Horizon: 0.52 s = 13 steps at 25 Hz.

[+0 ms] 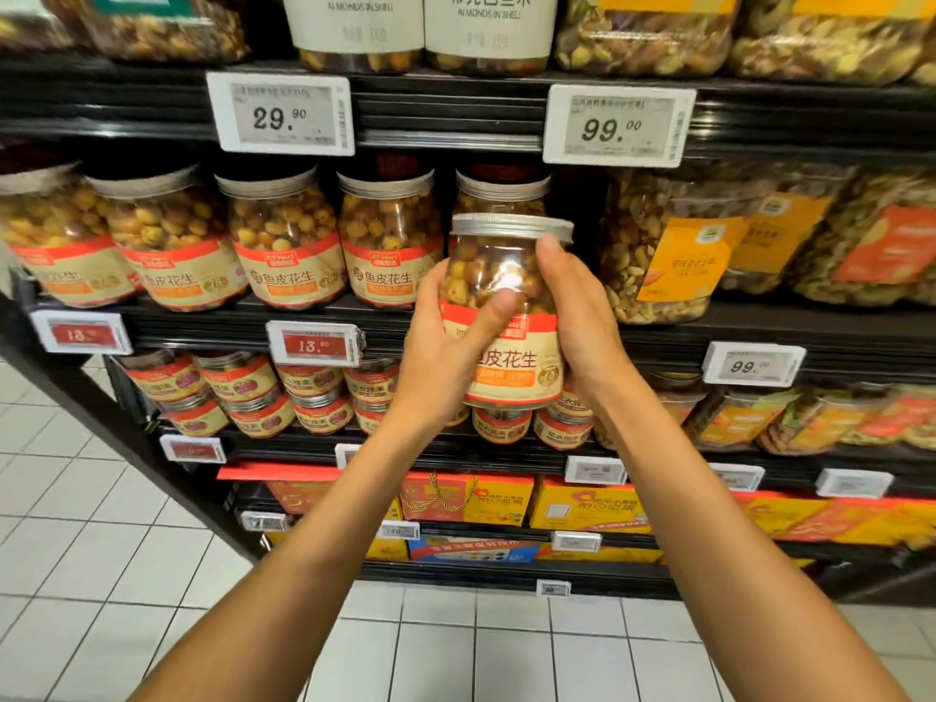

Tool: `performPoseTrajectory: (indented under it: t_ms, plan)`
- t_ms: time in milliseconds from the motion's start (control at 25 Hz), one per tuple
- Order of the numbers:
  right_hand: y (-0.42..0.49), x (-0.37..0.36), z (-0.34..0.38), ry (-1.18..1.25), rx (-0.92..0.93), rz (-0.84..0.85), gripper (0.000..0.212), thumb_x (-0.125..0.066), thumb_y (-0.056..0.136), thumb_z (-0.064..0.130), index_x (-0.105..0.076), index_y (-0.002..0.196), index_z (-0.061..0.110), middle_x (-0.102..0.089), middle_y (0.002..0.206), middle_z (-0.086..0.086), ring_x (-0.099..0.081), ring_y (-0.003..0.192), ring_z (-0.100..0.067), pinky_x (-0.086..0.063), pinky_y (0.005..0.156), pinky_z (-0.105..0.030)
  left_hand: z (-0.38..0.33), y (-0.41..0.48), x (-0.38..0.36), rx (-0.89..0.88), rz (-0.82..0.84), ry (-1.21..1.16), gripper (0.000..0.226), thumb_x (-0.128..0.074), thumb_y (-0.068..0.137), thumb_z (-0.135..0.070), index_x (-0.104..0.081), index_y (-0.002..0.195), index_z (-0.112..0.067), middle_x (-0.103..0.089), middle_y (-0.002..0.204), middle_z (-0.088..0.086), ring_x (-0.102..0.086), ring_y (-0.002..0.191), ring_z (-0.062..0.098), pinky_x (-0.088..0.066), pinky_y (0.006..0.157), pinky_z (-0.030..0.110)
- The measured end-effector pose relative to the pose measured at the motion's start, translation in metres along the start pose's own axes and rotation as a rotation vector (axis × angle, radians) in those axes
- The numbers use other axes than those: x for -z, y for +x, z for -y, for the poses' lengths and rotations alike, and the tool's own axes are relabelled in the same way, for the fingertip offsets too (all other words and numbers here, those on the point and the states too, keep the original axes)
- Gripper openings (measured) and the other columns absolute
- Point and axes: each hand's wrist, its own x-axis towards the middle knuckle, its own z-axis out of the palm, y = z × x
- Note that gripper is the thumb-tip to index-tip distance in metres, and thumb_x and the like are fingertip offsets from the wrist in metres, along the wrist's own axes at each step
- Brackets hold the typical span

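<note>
Clear jar (511,367) (silver lid (511,226)) gripped by curled left hand (445,342) and right hand (582,321).

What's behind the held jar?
A second jar on the shelf: only its lid and neck show above the held jar. Its body and label are covered by that jar, the left hand and the right hand.

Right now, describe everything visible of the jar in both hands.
The jar is clear, full of brown and yellow coated nuts, with a ribbed silver lid on and a red, orange and cream label round its lower half. It is nearly upright before the shelf. The left hand grips its left side and front, the right hand its right side.
</note>
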Motion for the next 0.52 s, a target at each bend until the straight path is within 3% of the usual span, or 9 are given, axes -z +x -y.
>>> performPoseTrajectory:
  t_ms: [120,200,280,400,520]
  plan:
    - [0.0,-0.001,0.005,-0.153,0.041,-0.046,0.062,-0.037,0.082,0.062,-0.057,0.118,0.017,-0.068,0.11,0.001,-0.065,0.103,-0.01,-0.051,0.094,-0.034,0.005,0.009,0.003,-0.086,-0.044,-0.082,0.09,-0.072,0.059,-0.064,-0.046,0.126,-0.009,-0.063,0.109,0.002,-0.065,0.099,0.014,-0.052,0.081,0.026]
    - [-0.013,0.005,-0.008,-0.217,0.183,-0.209,0.057,-0.033,0.086,0.059,-0.055,0.117,0.017,-0.062,0.112,0.005,-0.06,0.107,-0.008,-0.049,0.096,-0.033,0.006,0.013,0.003,-0.134,-0.079,-0.05,0.091,-0.069,0.058,-0.069,-0.045,0.125,-0.013,-0.061,0.112,0.0,-0.063,0.103,0.011,-0.052,0.083,0.024]
    - [-0.032,0.015,-0.03,-0.267,0.354,-0.337,0.041,-0.034,0.091,0.048,-0.056,0.11,0.02,-0.058,0.111,-0.001,-0.058,0.107,-0.017,-0.049,0.093,-0.044,0.009,0.019,-0.002,-0.152,-0.121,0.012,0.085,-0.071,0.06,-0.065,-0.039,0.125,-0.02,-0.059,0.112,-0.007,-0.061,0.104,0.006,-0.052,0.087,0.028]
    - [-0.039,0.022,-0.047,-0.228,0.394,-0.289,0.029,-0.037,0.093,0.038,-0.056,0.112,0.029,-0.057,0.119,-0.009,-0.055,0.116,-0.023,-0.046,0.096,-0.05,0.015,0.026,-0.009,-0.138,-0.131,0.087,0.079,-0.064,0.064,-0.065,-0.032,0.121,-0.021,-0.054,0.11,-0.008,-0.059,0.102,0.0,-0.051,0.09,0.03]
    - [-0.024,0.03,-0.044,-0.275,0.375,-0.295,0.035,-0.038,0.092,0.037,-0.054,0.119,0.023,-0.054,0.125,-0.005,-0.051,0.121,-0.019,-0.045,0.1,-0.047,0.023,0.035,-0.014,-0.119,-0.103,0.311,0.085,-0.056,0.074,-0.068,-0.03,0.135,-0.014,-0.037,0.129,0.006,-0.04,0.123,0.014,-0.038,0.103,0.026]
